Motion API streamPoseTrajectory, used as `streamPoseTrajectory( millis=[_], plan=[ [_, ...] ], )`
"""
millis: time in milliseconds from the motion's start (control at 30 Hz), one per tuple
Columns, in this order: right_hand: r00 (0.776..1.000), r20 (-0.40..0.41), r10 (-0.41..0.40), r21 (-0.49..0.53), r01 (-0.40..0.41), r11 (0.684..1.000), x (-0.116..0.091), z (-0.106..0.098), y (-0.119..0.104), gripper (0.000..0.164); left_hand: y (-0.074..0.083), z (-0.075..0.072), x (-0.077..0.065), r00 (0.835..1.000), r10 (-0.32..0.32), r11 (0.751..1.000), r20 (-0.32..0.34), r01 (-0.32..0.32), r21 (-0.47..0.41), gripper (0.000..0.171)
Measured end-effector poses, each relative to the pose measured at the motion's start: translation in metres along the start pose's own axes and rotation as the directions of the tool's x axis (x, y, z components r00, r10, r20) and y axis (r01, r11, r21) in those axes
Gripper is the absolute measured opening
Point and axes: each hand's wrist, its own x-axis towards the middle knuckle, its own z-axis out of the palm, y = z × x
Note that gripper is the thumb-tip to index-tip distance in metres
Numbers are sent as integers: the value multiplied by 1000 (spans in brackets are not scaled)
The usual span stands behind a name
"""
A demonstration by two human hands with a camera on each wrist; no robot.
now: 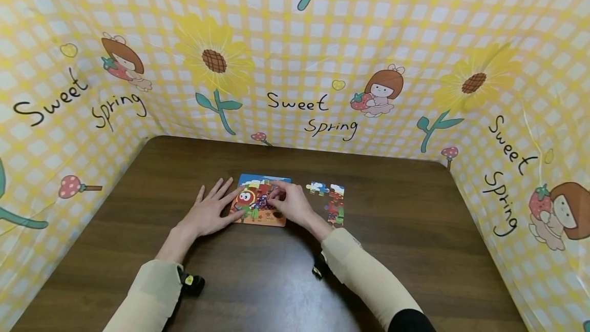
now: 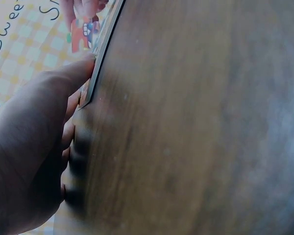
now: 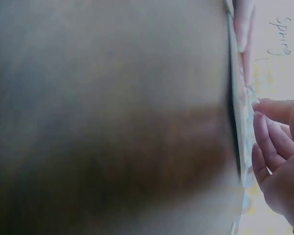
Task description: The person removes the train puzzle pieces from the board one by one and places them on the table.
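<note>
The puzzle board (image 1: 262,221) lies toward the far edge of the counter (image 1: 405,250), a little left of that edge's middle. The right hand (image 1: 295,204) has its grip clamped on a puzzle piece (image 2: 80,39) at the board; laying it flat and matching its tabs before pressing would probably seat it best. The left hand (image 1: 209,214), fingers spread apart, touches the board's left side and should steady it. Loose pieces (image 1: 336,211) lie rightward.

A brown wooden table (image 1: 415,219) spread at six o'clock, pale light (image 1: 292,291) gleaming on its near side. Yellow-checked cloth walls (image 1: 286,50) rose at nine, twelve and three, printed with "Sweet Spring" lettering (image 1: 297,102), a sunflower (image 1: 473,83) at two, another (image 1: 214,60) between ten and eleven
</note>
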Motion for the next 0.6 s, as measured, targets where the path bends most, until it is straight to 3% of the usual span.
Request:
streamPoseTrajectory(
  millis=[300, 600],
  plan=[
    [994, -78, 81, 28, -79, 996, -23, -46, 18, 47, -3, -4, -3, 1000, 9, 1000, 13, -9, -10, 84],
    [991, -58, 123, -16, -124, 992, -52, -88, 39, 47, -10, -9, -10, 999, 22, 1000, 23, -22, -5, 84]
  ],
)
